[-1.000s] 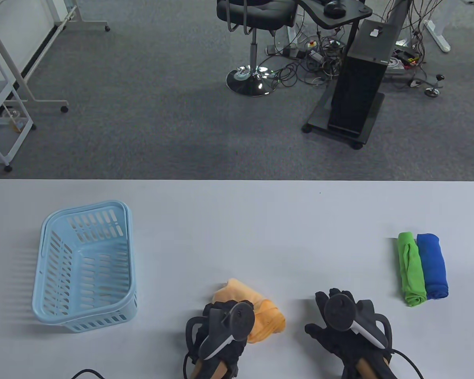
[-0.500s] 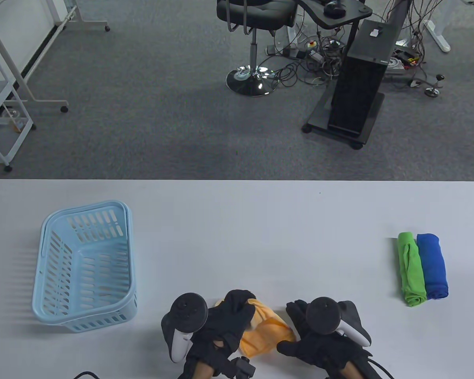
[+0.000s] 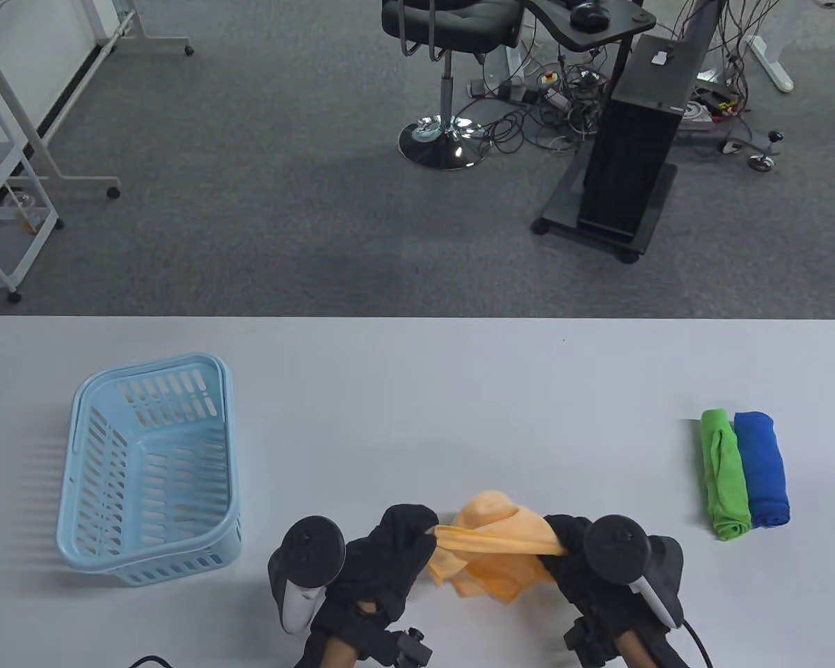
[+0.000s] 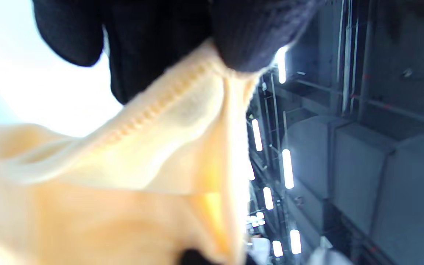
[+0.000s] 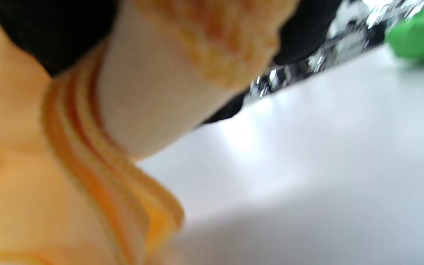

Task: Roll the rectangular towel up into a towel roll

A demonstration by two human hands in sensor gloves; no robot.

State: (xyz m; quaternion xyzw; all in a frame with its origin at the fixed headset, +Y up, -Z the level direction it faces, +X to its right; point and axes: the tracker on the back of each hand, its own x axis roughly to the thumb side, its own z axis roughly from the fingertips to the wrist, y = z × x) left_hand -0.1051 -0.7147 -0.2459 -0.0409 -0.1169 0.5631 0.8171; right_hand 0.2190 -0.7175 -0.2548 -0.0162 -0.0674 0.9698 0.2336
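Surface: white table (image 3: 459, 390).
Orange towel (image 3: 490, 557): soft, light, limp; sags between grips.
Left hand (image 3: 390, 557): pinches hem corner.
Right hand (image 3: 584, 563): grips opposite corner.
Hold: hemmed corners.

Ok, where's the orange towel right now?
In the table view the orange towel hangs stretched between the left hand and right hand, near the table's front edge, centre.

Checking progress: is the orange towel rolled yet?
No. The orange towel hangs bunched between the left hand and right hand.
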